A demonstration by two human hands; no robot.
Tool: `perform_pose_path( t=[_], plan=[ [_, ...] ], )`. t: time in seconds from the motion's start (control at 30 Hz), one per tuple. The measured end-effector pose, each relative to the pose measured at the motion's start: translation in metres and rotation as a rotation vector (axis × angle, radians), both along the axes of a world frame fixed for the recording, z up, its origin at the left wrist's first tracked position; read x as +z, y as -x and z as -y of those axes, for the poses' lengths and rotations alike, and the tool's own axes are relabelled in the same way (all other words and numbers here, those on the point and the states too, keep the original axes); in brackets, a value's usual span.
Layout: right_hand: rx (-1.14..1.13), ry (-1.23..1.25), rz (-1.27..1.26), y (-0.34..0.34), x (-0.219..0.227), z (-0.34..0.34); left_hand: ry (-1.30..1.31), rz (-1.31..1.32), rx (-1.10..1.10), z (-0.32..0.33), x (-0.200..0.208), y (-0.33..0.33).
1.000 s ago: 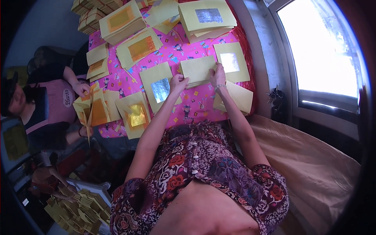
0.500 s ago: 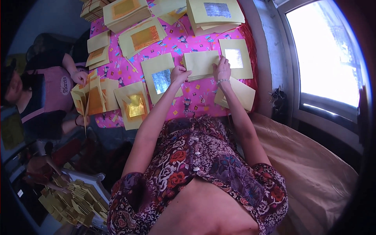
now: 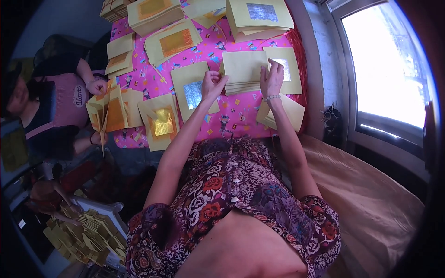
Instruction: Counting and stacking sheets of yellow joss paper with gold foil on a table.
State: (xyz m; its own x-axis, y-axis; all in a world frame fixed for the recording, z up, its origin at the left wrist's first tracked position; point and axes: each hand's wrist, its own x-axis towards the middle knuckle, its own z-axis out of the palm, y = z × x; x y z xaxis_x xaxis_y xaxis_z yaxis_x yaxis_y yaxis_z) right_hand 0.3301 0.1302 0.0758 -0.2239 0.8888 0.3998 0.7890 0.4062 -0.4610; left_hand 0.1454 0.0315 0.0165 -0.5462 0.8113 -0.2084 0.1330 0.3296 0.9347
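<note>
A stack of plain yellow paper (image 3: 244, 67) lies at the centre of the work, flat on the pink tablecloth (image 3: 222, 124), its near edge fanned into several layers. The left hand (image 3: 214, 85) is at the stack's 8 o'clock corner, fingers curled and thumb close to the forefinger; I cannot tell whether a sheet is pinched there. The right hand (image 3: 272, 79) is at the stack's 3 o'clock edge, fairly wide, with the thumb apart from the raised fingers. It wears a bracelet (image 3: 272, 97) at the wrist.

Taking the stack as the clock's middle, a silver-patched sheet (image 3: 188, 74) lies at 9 o'clock, and another silver-patched paper (image 3: 294, 79) at 3, partly behind the right hand. Plain folded paper (image 3: 291, 113) sits between 4 and 5, a gold-patched sheet (image 3: 163, 121) at 8, an orange-patched pile (image 3: 176, 44) at 10, and a thick silver-patched pile (image 3: 261, 14) near 12. Well off at 9, a co-worker's hand (image 3: 97, 87) is above orange-patched papers (image 3: 116, 113).
</note>
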Motion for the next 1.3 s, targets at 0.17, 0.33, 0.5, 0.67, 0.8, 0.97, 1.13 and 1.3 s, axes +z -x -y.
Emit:
perform_pose_path(
  t=[0.17, 0.33, 0.5, 0.67, 0.8, 0.97, 1.13, 1.3],
  plan=[
    [0.399, 0.025, -0.202, 0.016, 0.021, 0.034, -0.001, -0.033, -0.067, 0.046, 0.01, 0.025],
    [0.806, 0.288, -0.027, 0.048, -0.028, 0.095, 0.071, -0.452, -0.357, 0.104, 0.001, 0.044],
    [0.891, 0.253, 0.287, 0.066, -0.076, 0.119, 0.233, -0.755, -0.513, 0.127, 0.002, 0.045],
    [0.929, 0.251, 0.369, 0.073, -0.078, 0.117, 0.188, -0.783, -0.518, 0.129, -0.012, 0.054],
    [0.995, 0.32, 0.431, 0.073, -0.077, 0.108, 0.115, -0.691, -0.518, 0.125, -0.009, 0.065],
    [0.947, 0.413, 0.416, 0.08, -0.066, 0.102, 0.102, -0.478, -0.514, 0.12, -0.013, 0.078],
    [0.946, 0.341, 0.3, 0.081, -0.074, 0.099, 0.093, -0.426, -0.531, 0.117, -0.014, 0.08],
    [0.951, 0.415, 0.457, 0.085, -0.062, 0.099, 0.098, -0.421, -0.526, 0.118, -0.019, 0.082]
  ],
)
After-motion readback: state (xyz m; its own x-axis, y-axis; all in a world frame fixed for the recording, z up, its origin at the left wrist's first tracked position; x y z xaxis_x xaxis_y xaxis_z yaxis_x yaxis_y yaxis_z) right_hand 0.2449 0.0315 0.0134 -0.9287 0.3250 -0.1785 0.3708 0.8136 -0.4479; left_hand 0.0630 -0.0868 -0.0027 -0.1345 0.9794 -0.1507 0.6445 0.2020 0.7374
